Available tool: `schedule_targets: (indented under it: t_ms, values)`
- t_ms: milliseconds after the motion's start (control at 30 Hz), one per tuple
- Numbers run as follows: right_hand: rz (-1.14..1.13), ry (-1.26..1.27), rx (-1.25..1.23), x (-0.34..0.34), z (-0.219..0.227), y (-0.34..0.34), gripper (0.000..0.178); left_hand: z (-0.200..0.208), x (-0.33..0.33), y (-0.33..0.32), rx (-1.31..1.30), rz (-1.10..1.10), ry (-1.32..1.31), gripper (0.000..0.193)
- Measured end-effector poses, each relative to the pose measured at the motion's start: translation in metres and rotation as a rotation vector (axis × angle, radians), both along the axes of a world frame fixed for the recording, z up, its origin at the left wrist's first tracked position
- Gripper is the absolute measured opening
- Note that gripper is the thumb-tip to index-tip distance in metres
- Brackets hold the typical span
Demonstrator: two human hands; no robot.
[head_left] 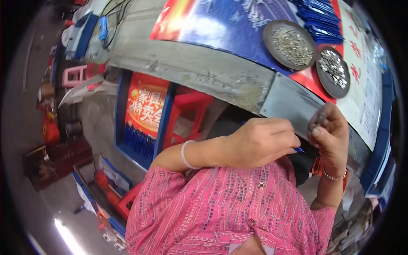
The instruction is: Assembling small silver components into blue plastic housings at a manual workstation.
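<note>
We hold a small grey metal piece [319,116] pinched between thumb and fingers of our right hand [332,135], raised just off the near edge of the counter [212,74], so the piece stands at the top of that hand, at its fingertips. Our left hand [260,142] is closed into a loose fist right beside it, to its left, and a thin blue tool tip [298,149] pokes out of that fist toward the right hand; we cannot tell whether the tip touches the metal piece. The left wrist wears a white bangle [185,154] and the right wrist a beaded bracelet [334,176]. Both forearms come out of pink patterned sleeves [221,212].

Directly behind the two hands a grey metal plate [289,104] lies at the near edge of the counter. Farther in, on a blue and red printed sheet [221,25] that covers the counter, stand two round dark trays: the larger tray [267,36] holds a heap of fine metal bits, the smaller tray [323,78], just to its right and nearer to the right hand, holds shiny small metal parts. Beyond them, at the far right corner, lies a fanned stack of blue cards [323,19].

Below the counter's left edge we see a red plastic stool [187,114] beside a blue-framed orange panel [144,106], and a pink stool [74,76] well apart farther left on the floor.
</note>
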State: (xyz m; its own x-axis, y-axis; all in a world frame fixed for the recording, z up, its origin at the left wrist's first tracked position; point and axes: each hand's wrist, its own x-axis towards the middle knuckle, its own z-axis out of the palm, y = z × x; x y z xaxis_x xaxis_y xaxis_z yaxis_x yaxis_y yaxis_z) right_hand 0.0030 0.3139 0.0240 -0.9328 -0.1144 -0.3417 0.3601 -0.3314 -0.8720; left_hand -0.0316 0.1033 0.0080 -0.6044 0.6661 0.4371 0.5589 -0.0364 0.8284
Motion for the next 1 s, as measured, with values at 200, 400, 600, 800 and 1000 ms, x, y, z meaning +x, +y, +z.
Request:
schedule_targets:
  t_ms: [200,400,600,800,1000]
  values:
    - [0.027,-0.004,0.167,0.004,0.009,0.003,0.02,-0.002,-0.001,-0.003,-0.007,-0.013,0.083,0.018]
    - [0.333,0.23,0.06,-0.005,0.009,-0.009,0.007,0.001,-0.012,-0.012,-0.041,-0.083,0.298,0.02]
    - [0.318,0.122,-0.191,0.002,-0.003,-0.01,0.017,0.001,-0.017,-0.007,-0.033,-0.143,0.448,0.025]
    - [0.462,0.119,-0.206,0.002,-0.011,-0.006,0.02,0.0,-0.014,-0.005,-0.006,-0.161,0.42,0.023]
    - [0.541,0.186,-0.084,-0.002,-0.011,-0.005,0.018,0.0,-0.012,-0.005,-0.004,-0.186,0.366,0.023]
